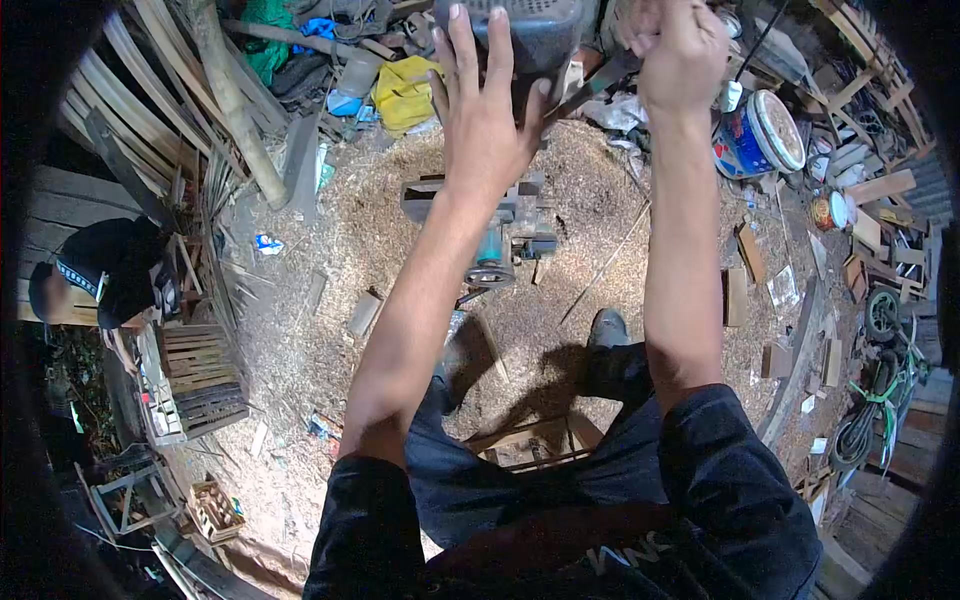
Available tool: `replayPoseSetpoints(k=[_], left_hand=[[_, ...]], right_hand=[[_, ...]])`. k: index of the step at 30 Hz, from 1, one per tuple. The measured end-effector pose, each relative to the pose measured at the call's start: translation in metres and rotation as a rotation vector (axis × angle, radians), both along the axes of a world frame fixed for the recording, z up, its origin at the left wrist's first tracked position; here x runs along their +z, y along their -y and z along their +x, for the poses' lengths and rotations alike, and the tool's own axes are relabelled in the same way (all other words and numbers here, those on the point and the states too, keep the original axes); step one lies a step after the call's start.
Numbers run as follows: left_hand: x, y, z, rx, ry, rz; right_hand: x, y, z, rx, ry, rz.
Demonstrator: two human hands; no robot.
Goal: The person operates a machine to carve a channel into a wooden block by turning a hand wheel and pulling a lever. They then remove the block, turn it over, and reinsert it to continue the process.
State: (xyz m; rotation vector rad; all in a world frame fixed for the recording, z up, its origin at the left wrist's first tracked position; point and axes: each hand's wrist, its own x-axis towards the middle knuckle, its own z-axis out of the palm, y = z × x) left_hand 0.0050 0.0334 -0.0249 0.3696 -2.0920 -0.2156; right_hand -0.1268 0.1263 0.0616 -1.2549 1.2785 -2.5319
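Both my arms reach up and forward over a sawdust-covered workshop floor. My left hand is spread flat against the underside of a dark grey ribbed machine housing at the top of the view. My right hand is closed in a fist around a dark metal tool whose shaft angles down-left towards the housing. Below the hands a grey machine with a teal motor and pulley stands on the sawdust. My right foot rests on the floor.
Another person in dark clothes crouches at the left beside wooden crates. Bent wood strips lean at upper left. A blue bucket, a tin, wood offcuts and a small green bike lie at the right.
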Motion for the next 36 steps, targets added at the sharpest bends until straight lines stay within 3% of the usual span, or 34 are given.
replayPoseSetpoints(k=[2,3,7,12,13,19,23,26,30,31,34,36], left_hand=[[0.004,-0.003,-0.002,-0.015,-0.059,-0.065],[0.015,-0.011,0.003,-0.021,0.016,0.115],[0.013,-0.011,0.010,0.016,0.101,0.052],[0.021,-0.013,0.017,-0.021,0.177,0.145],[0.022,-0.013,0.018,-0.019,0.202,0.153],[-0.004,-0.007,0.010,0.046,0.133,0.004],[-0.009,-0.005,0.010,0.105,0.176,0.018],[-0.003,-0.008,0.012,0.098,0.173,0.053],[0.004,-0.012,0.022,0.047,0.208,0.175],[0.008,-0.014,0.027,0.048,0.222,0.178],[-0.004,-0.014,0.040,-0.027,0.173,0.245],[-0.041,-0.016,0.053,-0.064,0.091,0.345]], right_hand=[[-0.003,-0.006,0.004,-0.020,-0.017,0.012],[-0.005,-0.009,0.006,-0.039,-0.058,0.007],[-0.009,-0.016,0.019,-0.048,-0.100,-0.012],[-0.048,-0.036,0.002,0.025,-0.192,0.030],[-0.042,-0.035,0.033,-0.117,-0.236,-0.035],[-0.101,-0.072,0.073,-0.088,-0.146,-0.108],[-0.115,-0.094,0.076,-0.029,-0.371,0.002],[-0.101,-0.105,0.071,0.137,-0.292,0.235],[-0.035,-0.103,0.070,0.262,0.186,0.991],[-0.036,-0.093,0.056,0.272,0.179,0.972],[-0.051,-0.077,0.060,-0.016,-0.282,1.047],[-0.051,-0.082,0.061,-0.165,-0.457,1.293]])
